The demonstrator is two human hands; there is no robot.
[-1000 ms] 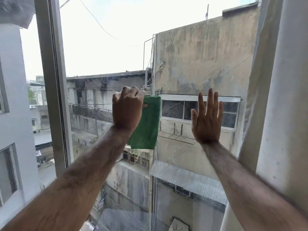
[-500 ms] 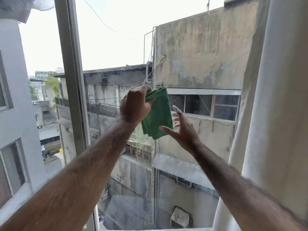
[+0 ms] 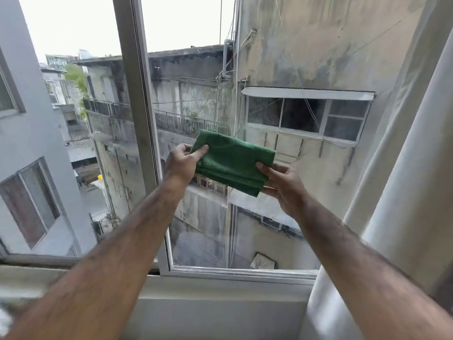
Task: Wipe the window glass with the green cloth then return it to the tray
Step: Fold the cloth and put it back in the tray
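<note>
The folded green cloth (image 3: 232, 160) is held in the air in front of the window glass (image 3: 282, 148), away from the pane. My left hand (image 3: 182, 161) pinches its upper left corner between thumb and fingers. My right hand (image 3: 282, 182) grips its lower right edge, thumb on top. Through the glass I see stained concrete buildings. No tray is in view.
A grey window frame post (image 3: 137, 99) stands left of the cloth, with another pane to its left. The white sill (image 3: 220, 285) runs along the bottom. A white curtain (image 3: 411, 192) hangs at the right, close to my right forearm.
The cloth has come off the glass and dropped lower. My right hand left the pane and took hold of the cloth's right edge. The view has tilted down, showing the sill.
</note>
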